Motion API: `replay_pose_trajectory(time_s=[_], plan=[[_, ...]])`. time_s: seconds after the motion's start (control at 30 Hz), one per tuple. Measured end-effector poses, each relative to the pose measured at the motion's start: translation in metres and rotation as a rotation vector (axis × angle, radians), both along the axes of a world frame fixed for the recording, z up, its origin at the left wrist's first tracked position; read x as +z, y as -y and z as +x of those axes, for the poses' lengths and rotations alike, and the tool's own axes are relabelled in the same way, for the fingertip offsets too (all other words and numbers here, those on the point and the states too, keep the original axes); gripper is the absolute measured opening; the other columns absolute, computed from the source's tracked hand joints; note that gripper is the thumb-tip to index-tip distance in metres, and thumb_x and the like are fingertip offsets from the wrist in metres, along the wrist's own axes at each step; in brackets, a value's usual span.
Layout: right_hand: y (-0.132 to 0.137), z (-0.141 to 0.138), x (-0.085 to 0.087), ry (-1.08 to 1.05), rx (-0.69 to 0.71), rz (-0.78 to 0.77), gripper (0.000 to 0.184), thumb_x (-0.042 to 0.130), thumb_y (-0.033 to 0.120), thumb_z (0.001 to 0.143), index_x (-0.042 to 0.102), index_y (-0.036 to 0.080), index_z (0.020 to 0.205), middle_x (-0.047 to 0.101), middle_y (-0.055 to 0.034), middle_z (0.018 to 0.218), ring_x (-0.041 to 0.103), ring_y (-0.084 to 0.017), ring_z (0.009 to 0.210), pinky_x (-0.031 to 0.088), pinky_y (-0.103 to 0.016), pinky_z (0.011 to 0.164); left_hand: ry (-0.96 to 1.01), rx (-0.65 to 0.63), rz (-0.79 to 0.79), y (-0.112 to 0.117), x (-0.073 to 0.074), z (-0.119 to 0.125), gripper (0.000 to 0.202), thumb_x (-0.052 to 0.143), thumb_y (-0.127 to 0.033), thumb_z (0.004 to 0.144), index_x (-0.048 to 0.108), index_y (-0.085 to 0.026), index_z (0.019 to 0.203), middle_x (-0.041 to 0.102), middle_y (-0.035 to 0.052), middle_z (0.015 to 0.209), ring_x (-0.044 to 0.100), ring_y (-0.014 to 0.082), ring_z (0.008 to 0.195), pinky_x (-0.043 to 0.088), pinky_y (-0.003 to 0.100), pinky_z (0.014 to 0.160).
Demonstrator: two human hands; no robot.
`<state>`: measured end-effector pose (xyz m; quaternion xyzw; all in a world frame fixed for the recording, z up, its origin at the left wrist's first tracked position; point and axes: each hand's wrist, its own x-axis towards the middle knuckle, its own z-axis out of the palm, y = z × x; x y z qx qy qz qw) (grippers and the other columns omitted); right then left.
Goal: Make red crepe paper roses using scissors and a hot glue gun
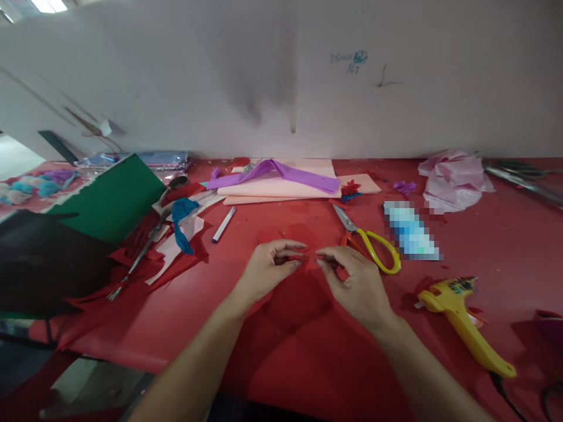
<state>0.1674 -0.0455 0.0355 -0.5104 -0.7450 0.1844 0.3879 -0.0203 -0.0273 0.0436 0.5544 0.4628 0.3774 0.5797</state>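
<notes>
Over the red table, my left hand (270, 266) and my right hand (358, 281) face each other with their fingertips close together. Both are closed in a pinch on a small piece of red crepe paper (310, 257). Its outline is hard to make out against the red tabletop. Scissors (373, 249) with yellow handles lie just beyond my right hand, partly covered by it. A white marker (224, 224) with a dark cap rests on the table, to the left and beyond my left hand.
Folded peach paper (281, 186) with a purple strip (303, 176) lies at the back. A yellow glue gun (468, 325) with a cord sits at right, near pink plastic wrapping (457, 179). Red scraps (149, 252), a blue scrap (183, 220) and a green board (114, 196) crowd the left.
</notes>
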Motion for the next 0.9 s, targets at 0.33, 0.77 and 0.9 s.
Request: replay_pose_trajectory(time_s=[0.33, 0.77, 0.9], plan=[[-0.0008, -0.0003, 0.0032, -0.074, 0.086, -0.052, 0.025, 0.048, 0.018, 0.089, 0.069, 0.024, 0.101, 0.069, -0.0041, 0.089, 0.064, -0.017, 0.079, 0.05, -0.03, 0.073, 0.08, 0.005, -0.024, 0.0002, 0.0, -0.0005, 0.03, 0.067, -0.019, 0.073, 0.065, -0.018, 0.103, 0.071, 0.0061, 0.096, 0.065, 0.0146, 0.085, 0.048, 0.027, 0.079], [0.0, -0.0025, 0.0009, -0.068, 0.113, 0.0, 0.033, 0.044, 0.014, 0.089, 0.07, 0.028, 0.104, 0.064, -0.0034, 0.084, 0.062, -0.015, 0.075, 0.051, -0.028, 0.069, 0.155, 0.082, -0.094, 0.0008, -0.0013, 0.0016, 0.025, 0.07, -0.022, 0.072, 0.067, -0.018, 0.096, 0.068, 0.0041, 0.087, 0.061, 0.013, 0.079, 0.046, 0.025, 0.074], [-0.0008, 0.0011, -0.0046, 0.099, 0.142, 0.166, 0.036, 0.041, 0.012, 0.09, 0.069, 0.024, 0.109, 0.062, -0.0056, 0.084, 0.06, -0.016, 0.077, 0.051, -0.03, 0.07, 0.196, 0.1, -0.129, 0.0004, 0.0003, 0.0012, 0.023, 0.069, -0.021, 0.072, 0.067, -0.017, 0.094, 0.068, 0.0037, 0.083, 0.06, 0.0122, 0.076, 0.044, 0.025, 0.074]])
